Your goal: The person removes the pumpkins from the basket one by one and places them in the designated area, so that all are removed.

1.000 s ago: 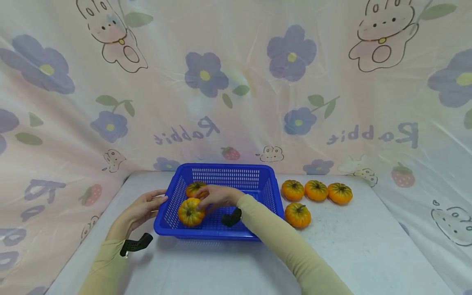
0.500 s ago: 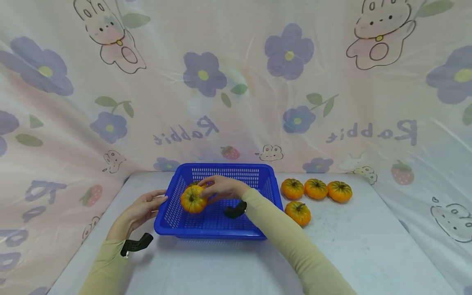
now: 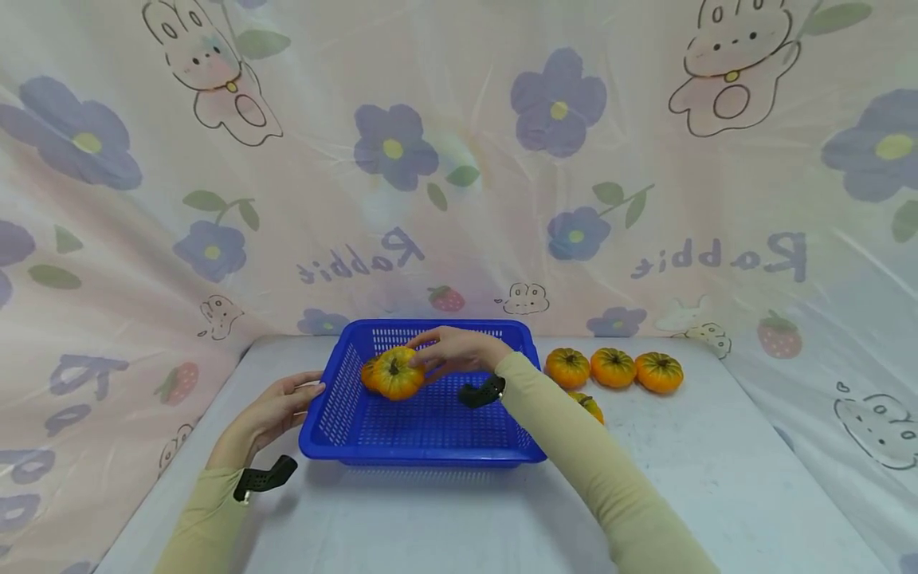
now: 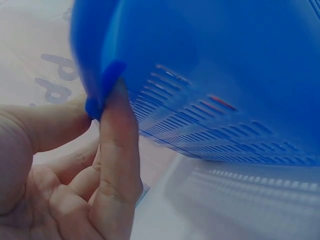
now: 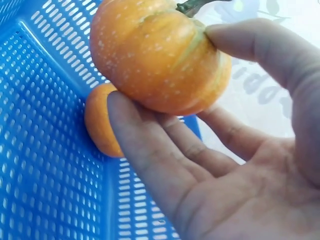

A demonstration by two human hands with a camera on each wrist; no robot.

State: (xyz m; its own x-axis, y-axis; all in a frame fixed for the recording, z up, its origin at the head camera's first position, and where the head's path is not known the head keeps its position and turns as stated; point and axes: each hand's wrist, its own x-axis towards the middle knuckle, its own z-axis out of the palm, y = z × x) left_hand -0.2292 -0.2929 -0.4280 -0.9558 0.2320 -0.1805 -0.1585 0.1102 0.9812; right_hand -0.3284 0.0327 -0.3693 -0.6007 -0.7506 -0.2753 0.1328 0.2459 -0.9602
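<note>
A blue plastic basket (image 3: 430, 454) with slotted walls stands on the white table. My left hand (image 3: 276, 410) pinches its left rim between thumb and fingers, as the left wrist view shows close up. Over the basket, my right hand (image 3: 459, 352) grips a small orange pumpkin (image 3: 398, 373) by its side, thumb near the stem and fingers underneath. The right wrist view shows this pumpkin lifted above a second pumpkin (image 5: 102, 120), which lies inside the basket against a wall. In the head view that second pumpkin is mostly hidden behind the held one.
Right of the basket, three pumpkins stand in a row along the back: one nearest the basket (image 3: 568, 368), a middle one (image 3: 613, 367) and an outer one (image 3: 660, 372). Another pumpkin (image 3: 590, 406) is partly covered by the right sleeve. A printed cloth (image 3: 459, 223) hangs behind the table.
My right hand has lifted the pumpkin from the basket's left front and carried it up and to the right. My left hand has stayed on the rim.
</note>
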